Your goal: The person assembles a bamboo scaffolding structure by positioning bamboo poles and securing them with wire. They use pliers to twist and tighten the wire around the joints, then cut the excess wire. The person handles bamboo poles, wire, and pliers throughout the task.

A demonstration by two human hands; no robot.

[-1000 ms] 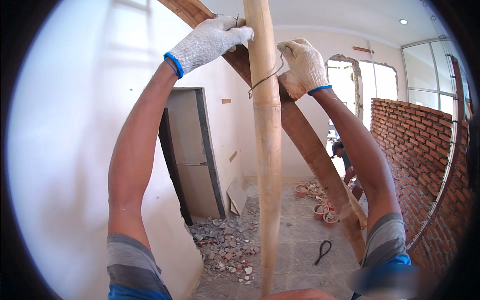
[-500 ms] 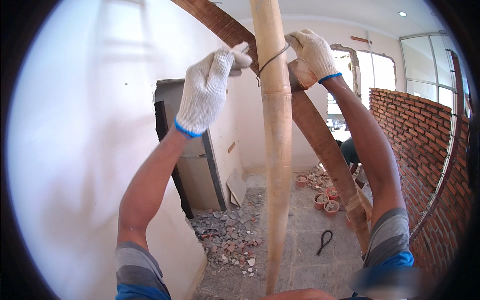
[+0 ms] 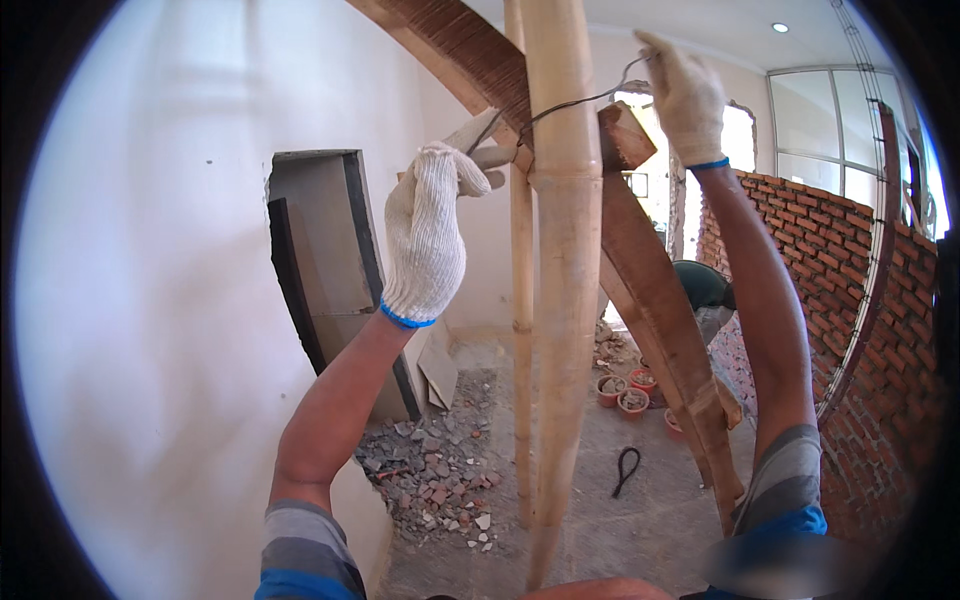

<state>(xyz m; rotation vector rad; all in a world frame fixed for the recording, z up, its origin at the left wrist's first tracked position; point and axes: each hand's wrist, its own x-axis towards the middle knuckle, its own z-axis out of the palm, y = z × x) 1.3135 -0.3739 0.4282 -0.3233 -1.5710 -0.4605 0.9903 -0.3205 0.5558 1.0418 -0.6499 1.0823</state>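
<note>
A thin dark wire (image 3: 575, 100) is stretched across the front of the thick bamboo pole (image 3: 565, 300), high up where the pole crosses the slanted wooden plank (image 3: 655, 300). The wire is judged to be light and stiff but bendable, so that it keeps the shape it is given; it is probably a little slippery in cotton gloves and its cut ends may be sharp, therefore it is best held near its two free ends, not at the middle where it presses on the pole. Its long axis runs nearly level, from the lower end at the left to a slightly higher end at the right, where it curves upward. The left hand (image 3: 428, 235), in a white knitted glove, is closed around the left end just beside the pole, with the fingers curled; the wire itself is mostly hidden inside this grip. The right hand (image 3: 685, 95), gloved too, is raised higher on the other side of the pole, and the right end of the wire is pinched by its fingers. Behind the grip a thinner bamboo pole (image 3: 520, 350) stands upright. Far below, rubble (image 3: 440, 480) lies on the floor, and a red brick wall (image 3: 860, 300) is seen beyond the right arm.
</note>
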